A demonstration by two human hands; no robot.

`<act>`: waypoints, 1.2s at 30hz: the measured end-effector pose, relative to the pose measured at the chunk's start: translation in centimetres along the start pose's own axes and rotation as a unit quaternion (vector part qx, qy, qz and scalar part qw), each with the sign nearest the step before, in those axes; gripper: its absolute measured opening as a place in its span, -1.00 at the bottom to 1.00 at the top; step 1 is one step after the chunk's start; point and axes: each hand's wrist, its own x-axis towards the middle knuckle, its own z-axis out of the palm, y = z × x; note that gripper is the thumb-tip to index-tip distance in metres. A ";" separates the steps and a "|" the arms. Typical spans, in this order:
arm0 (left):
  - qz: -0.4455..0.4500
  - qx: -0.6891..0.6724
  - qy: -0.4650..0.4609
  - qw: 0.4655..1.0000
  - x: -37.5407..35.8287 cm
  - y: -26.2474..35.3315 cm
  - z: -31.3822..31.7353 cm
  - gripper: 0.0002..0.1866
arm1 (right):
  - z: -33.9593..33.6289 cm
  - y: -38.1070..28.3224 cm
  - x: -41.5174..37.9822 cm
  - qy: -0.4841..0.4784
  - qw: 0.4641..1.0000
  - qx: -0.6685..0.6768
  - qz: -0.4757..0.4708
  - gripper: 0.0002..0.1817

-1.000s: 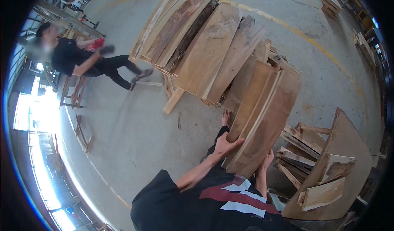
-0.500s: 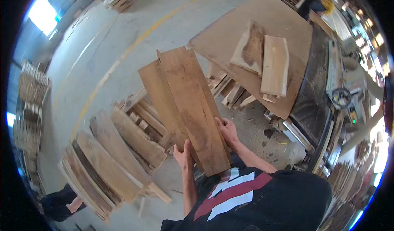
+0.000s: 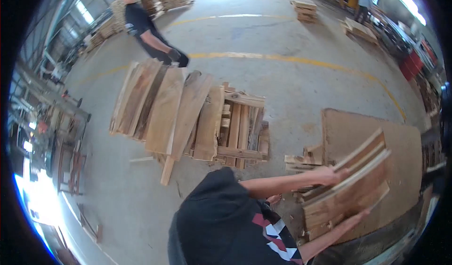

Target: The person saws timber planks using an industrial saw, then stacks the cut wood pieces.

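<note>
At the right, several wooden boards (image 3: 351,187) are stacked face to face and tilted over a brown sheet (image 3: 405,142). My left hand (image 3: 329,175) grips their upper edge, with its fingers partly hidden between the boards. Along the lower edge, my right hand (image 3: 359,218) holds the outer board from below. Motion softens the outlines of both hands. Whether the boards touch the sheet cannot be made out.
Long boards (image 3: 162,109) lean in a row beside a wooden crate of slats (image 3: 242,128). Behind them stands a person (image 3: 146,34) in dark clothes. Short wood pieces (image 3: 303,159) lie by the sheet's left edge. Another person (image 3: 365,4) is far off at upper right.
The view has swung left, bringing a standing person into sight. My hands and the boards are now over the brown sheet, and more boards show between my hands.
</note>
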 end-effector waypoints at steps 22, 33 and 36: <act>-0.007 -0.281 0.714 0.642 -23.4 -30.7 -4.1 -0.58 | 20.7 -3.7 -17.4 -0.505 0.850 -0.063 -0.133 -0.64; 0.079 -0.525 0.709 0.464 -46.8 -41.3 -15.0 0.13 | 36.5 9.8 -53.8 -0.744 0.592 -0.111 0.289 -0.19; 0.070 -0.494 0.690 0.525 -48.0 -40.6 -17.0 0.11 | 38.5 10.3 -59.4 -0.742 0.587 -0.076 0.315 -0.13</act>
